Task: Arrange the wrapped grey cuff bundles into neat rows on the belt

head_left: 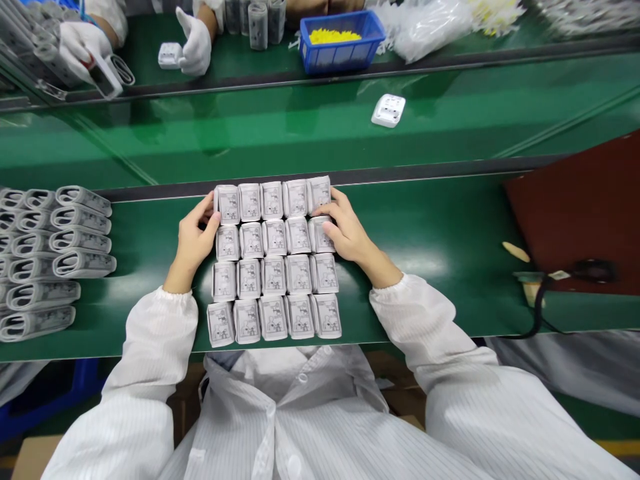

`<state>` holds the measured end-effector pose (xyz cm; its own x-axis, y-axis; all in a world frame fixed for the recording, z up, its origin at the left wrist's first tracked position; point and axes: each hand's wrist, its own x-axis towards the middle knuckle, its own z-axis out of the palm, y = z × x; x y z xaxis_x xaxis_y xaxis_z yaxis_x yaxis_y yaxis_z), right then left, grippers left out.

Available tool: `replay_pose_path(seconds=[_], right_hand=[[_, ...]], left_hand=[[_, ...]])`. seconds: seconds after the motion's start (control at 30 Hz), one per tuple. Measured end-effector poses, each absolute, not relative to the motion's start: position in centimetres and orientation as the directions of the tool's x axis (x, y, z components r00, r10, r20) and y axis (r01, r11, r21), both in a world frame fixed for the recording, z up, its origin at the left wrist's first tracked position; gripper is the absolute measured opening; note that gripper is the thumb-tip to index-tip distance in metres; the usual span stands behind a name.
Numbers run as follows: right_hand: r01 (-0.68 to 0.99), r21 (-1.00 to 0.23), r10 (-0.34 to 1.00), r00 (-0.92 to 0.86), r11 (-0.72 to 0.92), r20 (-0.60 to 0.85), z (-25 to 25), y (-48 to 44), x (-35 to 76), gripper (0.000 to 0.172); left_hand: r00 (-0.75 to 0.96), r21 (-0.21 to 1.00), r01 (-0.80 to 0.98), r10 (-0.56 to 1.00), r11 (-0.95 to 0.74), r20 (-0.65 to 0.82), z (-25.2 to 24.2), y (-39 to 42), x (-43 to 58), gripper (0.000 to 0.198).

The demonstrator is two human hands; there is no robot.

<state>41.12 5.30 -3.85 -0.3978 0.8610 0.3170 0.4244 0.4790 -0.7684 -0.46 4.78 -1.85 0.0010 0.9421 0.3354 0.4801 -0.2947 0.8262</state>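
Observation:
A block of white paper-wrapped packets [274,257] printed with line drawings lies in tight rows on the green conveyor belt [400,220], directly in front of me. My left hand [195,237] is bare and curls against the block's left edge at the upper rows. My right hand [345,227] cups the opposite side, its fingers over the right-hand packets. Several rolled white packets [60,247] lie in rows to the left of the block, out of reach of my fingertips.
Beyond a dark rail, a white plastic device [389,110] sits on a second green belt. A co-worker's gloved hands [195,43] work at the far bench near a blue basket of yellow parts [343,41]. A dark red board [575,213] and black cable [537,307] lie right.

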Motion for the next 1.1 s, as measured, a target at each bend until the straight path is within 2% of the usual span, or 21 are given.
replay_pose_path(seconds=[0.1, 0.2, 0.37, 0.5, 0.7, 0.8, 0.93, 1.1], right_hand=[[0.406, -0.775, 0.859, -0.388, 0.485, 0.334, -3.95, 5.39, 41.16, 0.053], [0.392, -0.777, 0.856, -0.379, 0.493, 0.352, -3.95, 5.44, 41.10, 0.060], [0.420, -0.773, 0.862, -0.395, 0.476, 0.316, -3.58, 5.32, 41.07, 0.064], [0.348, -0.814, 0.867, -0.367, 0.464, 0.337, -3.77, 5.35, 41.04, 0.068], [0.298, -0.866, 0.893, -0.335, 0.403, 0.300, -4.29, 5.29, 40.77, 0.100], [0.299, -0.864, 0.890, -0.344, 0.405, 0.299, -4.36, 5.28, 40.84, 0.109], [0.312, -0.858, 0.890, -0.344, 0.408, 0.298, -4.41, 5.34, 40.98, 0.113], [0.290, -0.846, 0.868, -0.369, 0.448, 0.333, -3.96, 5.31, 40.90, 0.110]], left_hand=[[-0.005, 0.832, 0.476, 0.945, -0.286, 0.328, -1.98, 4.81, -0.50, 0.076], [-0.009, 0.837, 0.470, 0.947, -0.280, 0.321, -2.05, 4.80, -0.54, 0.075], [0.003, 0.829, 0.481, 0.946, -0.286, 0.325, -2.12, 4.83, -0.63, 0.075], [-0.014, 0.833, 0.481, 0.948, -0.273, 0.318, -2.15, 4.91, -0.65, 0.078], [-0.024, 0.840, 0.474, 0.950, -0.265, 0.313, -2.10, 4.89, -0.53, 0.079], [-0.027, 0.839, 0.477, 0.950, -0.262, 0.312, -2.05, 4.87, -0.48, 0.079], [-0.033, 0.847, 0.472, 0.955, -0.244, 0.294, -1.95, 4.82, -0.47, 0.079], [-0.021, 0.844, 0.479, 0.957, -0.243, 0.288, -1.95, 4.75, -0.41, 0.076]])
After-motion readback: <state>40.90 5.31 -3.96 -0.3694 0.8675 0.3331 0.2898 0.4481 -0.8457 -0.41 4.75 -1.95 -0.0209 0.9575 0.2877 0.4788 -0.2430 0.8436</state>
